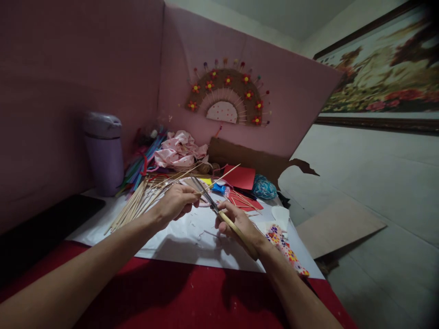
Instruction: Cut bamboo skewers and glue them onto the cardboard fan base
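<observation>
My left hand (176, 203) is closed in a pinch on a thin wooden skewer (224, 174) that slants up to the right. My right hand (238, 225) is wrapped round the yellow-handled scissors (219, 214), whose grey blades (202, 188) point up and left, meeting the skewer near my left fingertips. Both hands hover over a white sheet (185, 237) spread on a red table (171, 297). A loose pile of several more skewers (137, 201) lies just left of my left hand.
A lilac lidded container (104, 151) stands at the back left, with coloured straws (144, 160), pink cloth (180, 153), red paper (242, 178) and blue yarn (264, 187) behind. A fan decoration (226, 96) hangs on the pink wall. Patterned paper (284, 246) lies right; a cardboard piece (338, 224) is on the floor.
</observation>
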A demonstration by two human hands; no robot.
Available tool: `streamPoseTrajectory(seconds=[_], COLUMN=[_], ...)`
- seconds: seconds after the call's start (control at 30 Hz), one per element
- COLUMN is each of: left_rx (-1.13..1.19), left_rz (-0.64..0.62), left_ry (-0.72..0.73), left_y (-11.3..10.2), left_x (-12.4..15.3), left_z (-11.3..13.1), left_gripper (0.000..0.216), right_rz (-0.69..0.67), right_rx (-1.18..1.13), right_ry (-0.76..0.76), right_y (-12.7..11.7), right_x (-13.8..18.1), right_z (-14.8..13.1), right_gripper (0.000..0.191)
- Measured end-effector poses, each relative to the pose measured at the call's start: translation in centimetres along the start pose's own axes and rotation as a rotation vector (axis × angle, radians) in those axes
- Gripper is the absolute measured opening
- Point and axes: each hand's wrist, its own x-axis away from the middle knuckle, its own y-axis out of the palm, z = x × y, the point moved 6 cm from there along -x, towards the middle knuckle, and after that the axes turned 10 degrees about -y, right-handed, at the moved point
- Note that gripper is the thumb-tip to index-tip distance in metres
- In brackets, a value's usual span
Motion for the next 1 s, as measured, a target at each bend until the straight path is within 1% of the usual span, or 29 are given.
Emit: streamPoseTrajectory(seconds=[0.27, 0.37, 0.53, 0.67, 0.73, 0.83, 1.0], left_rx=[-0.010, -0.013, -0.059, -0.138, -0.230, -0.410, -0.557], left_rz=[0.009, 0.030, 0.056, 0.095, 0.141, 0.268, 0.463], left_ry=[0.002, 0.015, 0.078, 0.172, 0.260, 0.419, 0.601], left_y=[0.0, 0.0, -0.1, -0.4, -0.4, -0.4, -0.2], left_x=[0.1, 0.2, 0.2, 0.1, 0.2, 0.7, 1.7], left_z=[0.2, 0.4, 0.8, 1.0, 1.2, 1.7, 1.8], left_gripper=[0.014, 0.013, 0.012, 0.014, 0.017, 0.022, 0.009], right_rz=[0.050, 0.080, 0.117, 0.146, 0.164, 0.186, 0.218], right_rx=[0.006, -0.003, 0.016, 0.025, 0.034, 0.041, 0.011], right_ry=[-0.001, 0.011, 0.014, 0.005, 0.011, 0.029, 0.027], right_y=[0.2, 0.3, 0.4, 0.4, 0.4, 0.2, 0.1], right_x=[-0.1, -0.1, -0.1, -0.1, -0.1, -0.1, -0.2], right_z=[0.4, 0.7, 0.9, 0.9, 0.7, 0.6, 0.6], right_gripper=[0.048, 0.045, 0.044, 0.044, 0.043, 0.042, 0.041])
